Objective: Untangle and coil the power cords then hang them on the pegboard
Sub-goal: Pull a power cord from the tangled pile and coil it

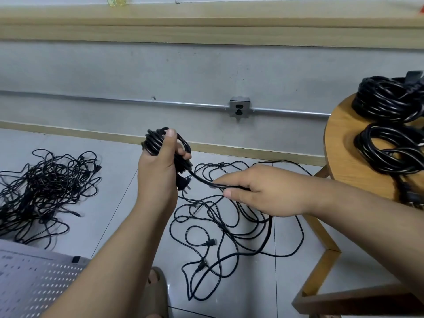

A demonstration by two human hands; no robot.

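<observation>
My left hand grips a partly wound coil of black power cord, thumb on top, its plug hanging below the palm. From the coil the cord runs right to my right hand, which pinches it between thumb and fingers. Below my hands, the loose rest of this cord lies in loops with other black cords on the floor. A tangled heap of black cords lies at the left. The white pegboard lies flat at the lower left.
A round wooden table at the right carries two finished black coils. A grey wall with a metal conduit and a socket box runs behind. My sandalled foot stands on the tiled floor.
</observation>
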